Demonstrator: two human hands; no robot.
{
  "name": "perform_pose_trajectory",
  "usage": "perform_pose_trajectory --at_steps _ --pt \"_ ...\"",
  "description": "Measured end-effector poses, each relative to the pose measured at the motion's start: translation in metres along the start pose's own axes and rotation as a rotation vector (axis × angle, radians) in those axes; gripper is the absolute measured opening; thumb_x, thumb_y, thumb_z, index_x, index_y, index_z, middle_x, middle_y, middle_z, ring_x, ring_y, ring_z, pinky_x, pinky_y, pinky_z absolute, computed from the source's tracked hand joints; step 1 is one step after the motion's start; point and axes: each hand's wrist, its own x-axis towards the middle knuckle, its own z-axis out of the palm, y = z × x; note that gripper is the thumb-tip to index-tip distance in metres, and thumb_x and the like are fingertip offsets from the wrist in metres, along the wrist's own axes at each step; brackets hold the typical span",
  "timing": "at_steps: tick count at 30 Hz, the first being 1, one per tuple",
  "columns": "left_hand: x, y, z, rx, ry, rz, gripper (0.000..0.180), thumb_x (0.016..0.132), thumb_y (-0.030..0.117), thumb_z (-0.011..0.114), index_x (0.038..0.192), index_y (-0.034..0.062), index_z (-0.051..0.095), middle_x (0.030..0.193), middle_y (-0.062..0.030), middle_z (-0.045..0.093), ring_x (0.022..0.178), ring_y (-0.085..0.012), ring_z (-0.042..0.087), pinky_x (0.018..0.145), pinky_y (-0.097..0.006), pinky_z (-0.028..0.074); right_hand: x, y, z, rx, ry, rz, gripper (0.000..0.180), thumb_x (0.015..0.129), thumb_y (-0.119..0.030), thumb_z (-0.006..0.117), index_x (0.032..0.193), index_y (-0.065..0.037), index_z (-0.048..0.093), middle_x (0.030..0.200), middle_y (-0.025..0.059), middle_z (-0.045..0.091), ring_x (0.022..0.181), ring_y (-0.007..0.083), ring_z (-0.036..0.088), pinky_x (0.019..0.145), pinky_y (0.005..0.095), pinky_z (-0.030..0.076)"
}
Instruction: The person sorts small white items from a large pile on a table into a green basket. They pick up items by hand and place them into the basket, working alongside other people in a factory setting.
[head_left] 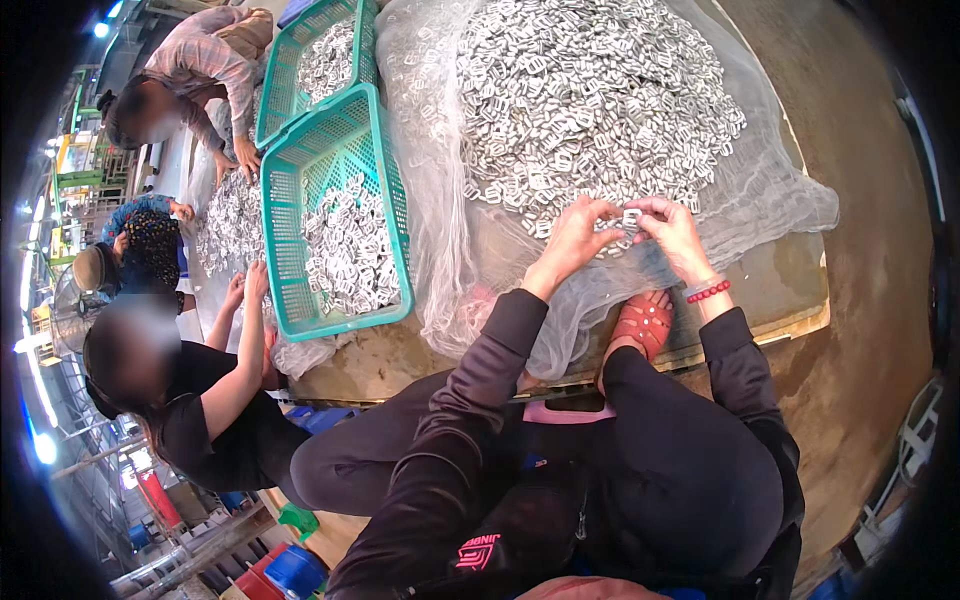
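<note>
Both hands meet at the near edge of a big pile of small silver-grey metal buckles (600,90). Between their fingertips is one metal buckle (631,217). My right hand (678,240), with a red bead bracelet at the wrist, pinches it from the right. From the left, the thumb and forefinger of my left hand (574,243) close on the same piece. Loose buckles lie just under the fingers, partly hidden by them. The pile rests on a sheer whitish net (770,215) spread over a brown table.
To the left stand two green plastic baskets, the nearer basket (398,240) and the farther basket (368,45), with buckles inside. Beyond them people handle another heap of buckles (228,225). My sandalled foot (643,322) is by the table's front edge.
</note>
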Motion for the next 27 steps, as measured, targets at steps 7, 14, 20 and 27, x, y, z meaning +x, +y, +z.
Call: perform_pose_trajectory --at_steps 7,14,20,27 --pt "0.002 0.002 -0.031 -0.419 0.187 -0.027 0.020 0.084 0.016 0.069 0.098 0.0031 0.063 0.084 -0.0022 0.059 0.079 -0.0104 0.052 0.069 -0.026 0.043 0.028 -0.038 0.020 0.509 -0.120 0.211 0.027 0.086 -0.001 0.057 0.112 0.005 0.060 0.098 0.0064 0.064 0.076 0.0117 0.059 0.067 0.0238 0.049" --pt "-0.007 -0.004 -0.041 -0.194 0.378 -0.134 0.022 0.086 0.010 0.065 0.106 0.0042 0.061 0.080 -0.0060 0.062 0.075 -0.0134 0.060 0.066 -0.029 0.047 0.044 -0.014 0.039 0.684 -0.189 0.378 0.024 0.089 0.001 0.054 0.111 0.008 0.057 0.106 0.0150 0.061 0.094 0.0226 0.063 0.086 0.0426 0.055" --pt "0.007 0.001 -0.060 0.242 0.010 0.130 0.018 0.082 0.012 0.065 0.099 0.0075 0.065 0.084 -0.0104 0.064 0.077 -0.0290 0.064 0.065 -0.037 0.049 0.039 -0.012 0.031 0.568 -0.114 0.402 0.015 0.089 -0.001 0.054 0.100 0.007 0.058 0.100 0.0125 0.062 0.092 0.0220 0.063 0.082 0.0420 0.056" --pt "0.033 0.013 -0.086 0.165 -0.152 0.257 0.014 0.082 0.007 0.061 0.096 0.0044 0.065 0.085 -0.0131 0.063 0.080 -0.0304 0.063 0.068 -0.037 0.049 0.046 -0.024 0.036 0.514 -0.185 0.315 0.013 0.087 -0.002 0.054 0.098 0.003 0.060 0.095 0.0080 0.061 0.085 0.0166 0.061 0.072 0.0361 0.056"
